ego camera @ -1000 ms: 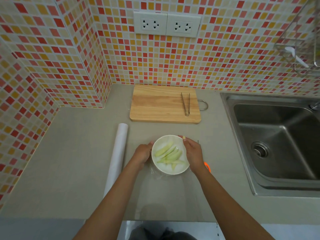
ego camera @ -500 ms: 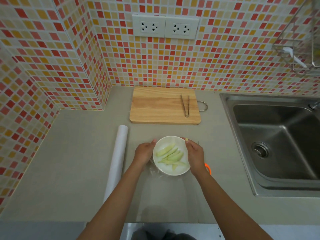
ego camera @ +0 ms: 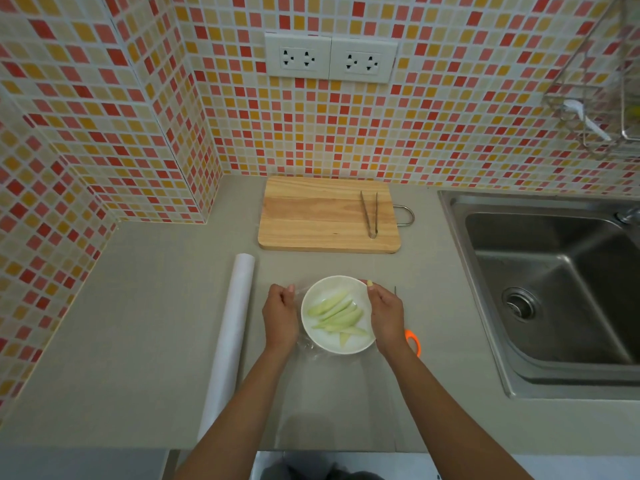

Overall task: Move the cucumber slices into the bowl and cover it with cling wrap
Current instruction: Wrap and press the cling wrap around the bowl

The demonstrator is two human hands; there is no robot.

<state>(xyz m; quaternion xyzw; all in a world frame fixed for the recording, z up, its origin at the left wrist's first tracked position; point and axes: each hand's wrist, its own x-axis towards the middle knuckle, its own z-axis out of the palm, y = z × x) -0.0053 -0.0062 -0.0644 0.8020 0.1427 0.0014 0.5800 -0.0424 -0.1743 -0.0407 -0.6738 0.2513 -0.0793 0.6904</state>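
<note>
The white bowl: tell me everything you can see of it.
The white bowl is round, shallow and smooth, ceramic by its look. It sits upright on the grey counter, near the front edge, below the wooden cutting board. Pale green cucumber slices lie inside. Crinkled clear cling wrap shows around its near and left rim. The left hand and right hand flank it, fingers at the rim.

White bowl (ego camera: 337,344) on the counter, pale green cucumber slices (ego camera: 337,315) inside (lying fanned), crinkled clear cling wrap (ego camera: 313,353) beneath
</note>
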